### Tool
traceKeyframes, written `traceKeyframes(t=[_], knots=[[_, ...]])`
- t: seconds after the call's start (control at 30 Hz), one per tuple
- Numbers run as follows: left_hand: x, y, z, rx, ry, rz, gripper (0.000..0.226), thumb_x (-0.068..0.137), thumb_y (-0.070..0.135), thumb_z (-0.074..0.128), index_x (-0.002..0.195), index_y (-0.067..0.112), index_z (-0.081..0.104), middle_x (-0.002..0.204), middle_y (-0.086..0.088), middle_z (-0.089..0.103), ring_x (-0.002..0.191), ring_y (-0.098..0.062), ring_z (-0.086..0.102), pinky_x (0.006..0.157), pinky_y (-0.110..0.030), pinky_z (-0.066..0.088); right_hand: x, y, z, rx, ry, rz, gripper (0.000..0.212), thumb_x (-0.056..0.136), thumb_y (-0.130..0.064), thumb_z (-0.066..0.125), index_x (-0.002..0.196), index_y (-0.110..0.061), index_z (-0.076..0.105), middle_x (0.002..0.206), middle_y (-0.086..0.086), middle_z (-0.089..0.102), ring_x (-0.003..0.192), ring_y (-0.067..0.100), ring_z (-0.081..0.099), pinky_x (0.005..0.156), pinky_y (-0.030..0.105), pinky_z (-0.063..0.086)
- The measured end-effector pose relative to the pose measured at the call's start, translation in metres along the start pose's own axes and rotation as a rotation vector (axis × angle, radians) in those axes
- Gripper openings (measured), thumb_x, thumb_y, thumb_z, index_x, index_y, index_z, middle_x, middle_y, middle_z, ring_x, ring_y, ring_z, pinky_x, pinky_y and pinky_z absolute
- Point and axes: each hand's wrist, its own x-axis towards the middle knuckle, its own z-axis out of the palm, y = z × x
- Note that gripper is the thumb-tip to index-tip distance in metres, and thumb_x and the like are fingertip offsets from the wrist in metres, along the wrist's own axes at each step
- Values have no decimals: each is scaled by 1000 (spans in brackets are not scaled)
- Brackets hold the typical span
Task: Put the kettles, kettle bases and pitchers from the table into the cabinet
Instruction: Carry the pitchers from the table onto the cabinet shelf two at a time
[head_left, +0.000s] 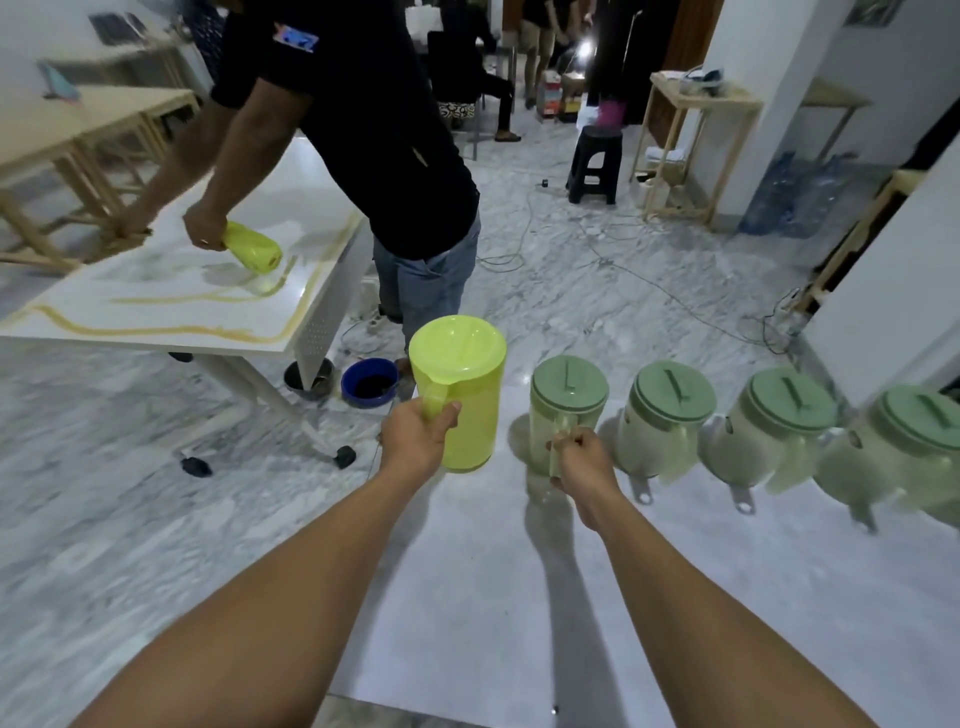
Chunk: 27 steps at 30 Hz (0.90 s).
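So this was the pick-up step, two pitchers at once. The left hand (415, 441) had its fingers (448, 413) curled round the handle of the yellow pitcher (467, 395) at the far left corner of the worktop (493, 597). The right hand (584, 457) was gripping the handle of the first green pitcher (566, 400), just beside it. Couldn't tell if either one was off the surface yet.

My guess for the next move: lift both straight up, keep them level so the lids stay on, then carry them to the cabinet, which wasn't anywhere in shot. The next green one sat close on the right, so that hand would need to come up clean.

The count:
- 1 yellow pitcher, held
- 4 green pitchers in a row along the far edge: the held one plus three more (660, 415) (763, 431) (904, 452) running toward the right edge
- 0 kettles or bases in view

Another person (363, 130) was at a separate table (182, 322) holding something yellow (254, 247).
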Motion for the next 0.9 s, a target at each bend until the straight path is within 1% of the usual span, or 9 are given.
traceKeyframes(t=[0.1, 0.17, 0.33, 0.47, 0.57, 0.63, 0.7, 0.8, 0.9], knots=[[-7, 5, -7, 6, 6, 6, 24, 93, 38, 66, 77, 20, 70, 90, -7, 77, 91, -26, 71, 91, -48, 54, -10, -4, -2, 10, -4, -1, 10, 96, -20, 48, 92, -25, 56, 105, 9, 65, 100, 30, 63, 93, 58, 54], [-13, 11, -12, 15, 8, 22, 23, 92, 39, 66, 74, 25, 68, 89, -4, 77, 91, -25, 71, 91, -48, 54, -21, -11, -4, 6, -2, -28, 11, 98, -22, 47, 93, -24, 56, 105, 8, 64, 100, 29, 63, 94, 58, 54], [-25, 35, -32, 31, 26, 57, 33, 83, 58, 63, 66, 30, 67, 76, 15, 74, 92, -25, 70, 96, -60, 48, -59, -41, -18, -8, 22, -61, 22, 104, -26, 42, 119, -12, 53, 107, 9, 61, 90, 24, 59, 93, 56, 55], [-49, 65, -49, 8, 1, 139, 31, 91, 44, 65, 66, 27, 64, 82, 1, 76, 90, -25, 70, 90, -49, 54, -100, -62, -37, 19, 70, -65, 19, 105, -27, 42, 115, -14, 51, 119, 12, 60, 105, 30, 58, 92, 55, 56], [-69, 85, -64, -11, -44, 218, 27, 91, 37, 67, 67, 24, 67, 83, -7, 77, 88, -29, 71, 87, -48, 56, -142, -75, -54, 35, 114, -92, 22, 105, -26, 40, 117, -11, 52, 111, 10, 59, 98, 26, 55, 94, 55, 55], [-87, 104, -72, -9, -76, 271, 25, 91, 34, 67, 70, 20, 70, 84, -8, 77, 89, -28, 72, 88, -46, 56, -172, -81, -69, 22, 161, -113, 29, 104, -27, 39, 121, -9, 54, 111, 10, 61, 97, 26, 57, 93, 57, 55], [-106, 123, -80, -11, -100, 323, 26, 92, 33, 66, 75, 15, 73, 85, -7, 78, 90, -27, 72, 88, -44, 55, -200, -88, -85, 32, 197, -117, 29, 103, -27, 39, 120, -10, 54, 119, 13, 62, 106, 31, 60, 90, 56, 57], [-137, 153, -88, -33, -179, 393, 27, 92, 32, 67, 73, 14, 72, 84, -8, 77, 89, -27, 72, 88, -43, 56, -256, -97, -111, 81, 267, -149, 25, 103, -20, 37, 117, -10, 55, 121, 15, 61, 100, 29, 60, 75, 45, 59], [-172, 181, -90, -67, -259, 466, 25, 92, 31, 68, 69, 19, 68, 81, -7, 77, 87, -25, 73, 88, -44, 57, -308, -100, -137, 115, 362, -168, 24, 102, -18, 37, 114, -10, 57, 117, 17, 63, 104, 32, 61, 83, 49, 58]])
